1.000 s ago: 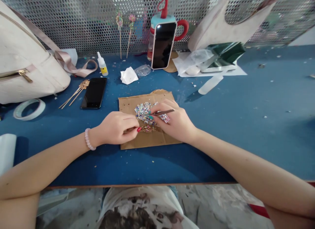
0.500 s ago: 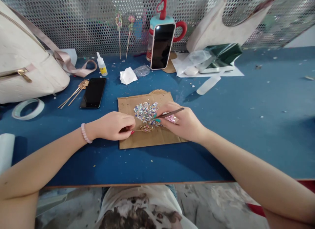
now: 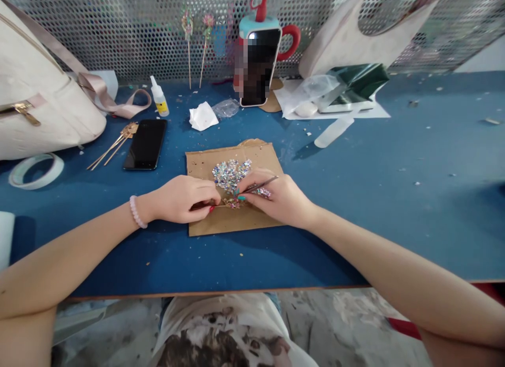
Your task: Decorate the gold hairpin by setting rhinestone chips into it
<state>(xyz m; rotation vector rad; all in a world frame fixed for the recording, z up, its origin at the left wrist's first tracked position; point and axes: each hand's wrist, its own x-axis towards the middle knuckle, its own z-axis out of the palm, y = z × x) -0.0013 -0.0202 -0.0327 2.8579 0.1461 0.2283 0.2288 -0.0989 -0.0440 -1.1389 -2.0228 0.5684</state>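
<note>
My left hand (image 3: pixel 193 199) is closed on the thin stem of a hairpin, whose ornamented head (image 3: pixel 232 203) lies over a piece of cardboard (image 3: pixel 221 223). Between the thumb and fingers of my right hand (image 3: pixel 282 199) is a pair of slim, dark tweezers (image 3: pixel 265 183). Their tips come down close to the hairpin's head; my fingers hide whether they pinch anything. A heap of glittering multicoloured rhinestones (image 3: pixel 229 173) covers the middle of the cardboard, just beyond the hairpin. Some pinkish stones (image 3: pixel 263 192) show beneath my right hand.
Left of the cardboard lie a black phone (image 3: pixel 145 144), gold hairpins (image 3: pixel 112 144) and a tape roll (image 3: pixel 36 171). Behind stand a glue bottle (image 3: pixel 160 98), two decorated sticks (image 3: pixel 189 57) and a phone (image 3: pixel 262 67) leaning on a cup. Bags (image 3: pixel 47 93) flank the blue table.
My right hand has moved left with the tweezers, from over the stones to the hairpin's head. My left hand keeps its grip on the stem. The view has shifted slightly.
</note>
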